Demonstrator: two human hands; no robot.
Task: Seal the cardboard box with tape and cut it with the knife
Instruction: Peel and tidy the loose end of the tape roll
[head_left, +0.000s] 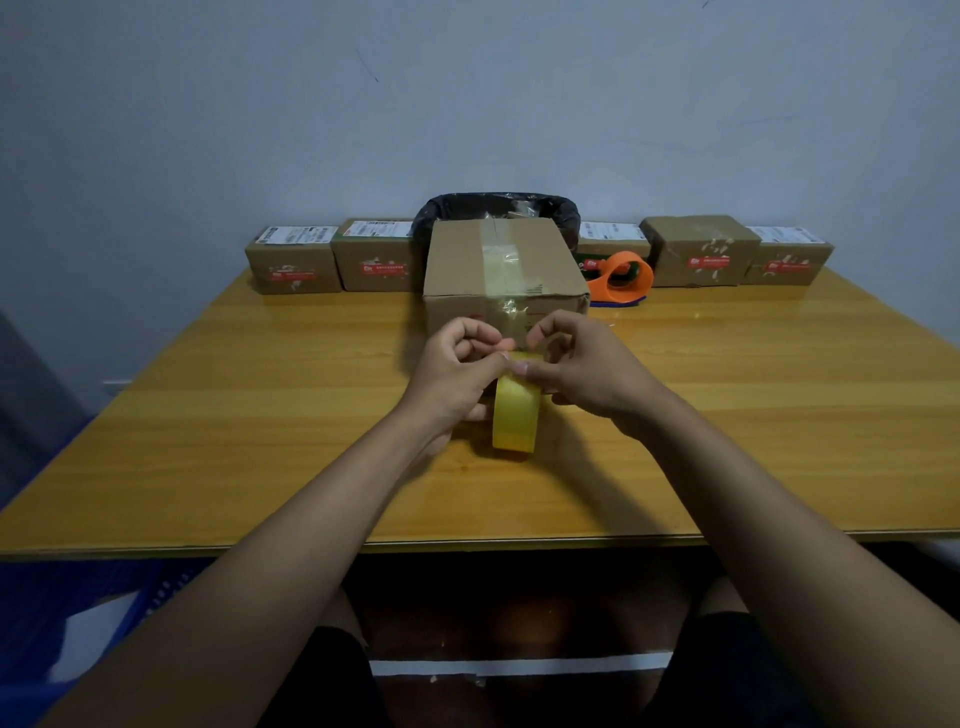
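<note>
A closed cardboard box (467, 270) stands in the middle of the wooden table (260, 415), with clear tape running over its top seam and down its near face. Just in front of it, both hands hold a yellow tape roll (515, 415) upright on its edge. My left hand (457, 371) pinches the top of the roll with thumb and forefinger. My right hand (582, 366) grips the roll from the right, its fingertips meeting the left ones at the tape's end. No knife is visible.
An orange tape dispenser (621, 280) lies right of the box. Several small labelled cardboard parcels (293, 262) line the table's far edge against the wall. A black-lined bin (498, 205) sits behind the box.
</note>
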